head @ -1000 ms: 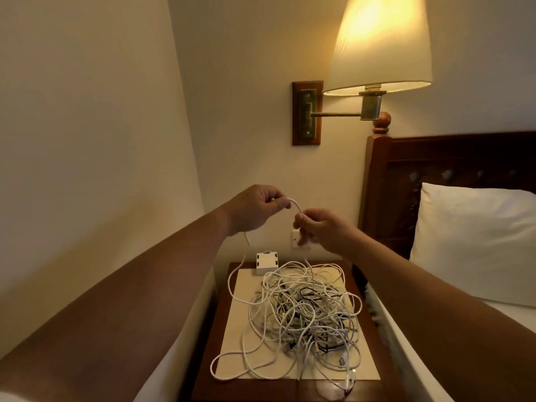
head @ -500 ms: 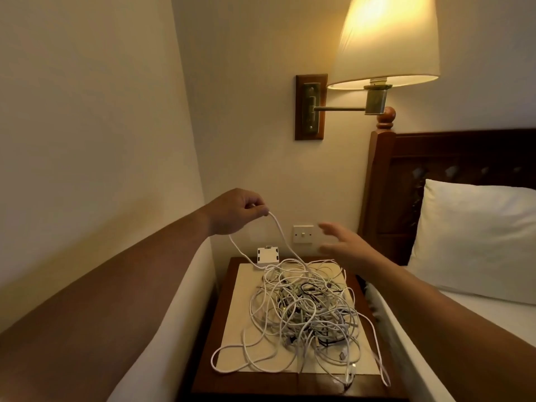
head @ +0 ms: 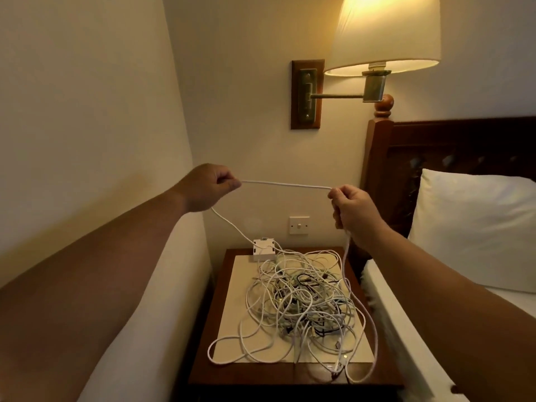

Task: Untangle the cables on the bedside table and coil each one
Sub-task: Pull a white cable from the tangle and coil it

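Observation:
A tangled heap of white and dark cables [head: 301, 303] lies on the cream mat of the wooden bedside table [head: 208, 369]. One white cable [head: 285, 185] is stretched taut and level in the air above the table. My left hand [head: 207, 185] pinches its left end, and from there the cable drops to the heap. My right hand [head: 349, 210] grips the other side, and the cable hangs from it down along the table's right edge. A small white adapter box [head: 263, 249] sits at the table's back left.
A lit wall lamp [head: 383, 33] on a brass arm hangs above and behind my hands. A wall switch [head: 299, 225] is just over the table. The dark headboard [head: 452, 146], a white pillow [head: 475, 230] and the bed lie to the right. A white surface flanks the table's left.
My hands have moved apart. The right hand, open half a second ago, has closed on the white cable again, and the span between both hands is now pulled straight.

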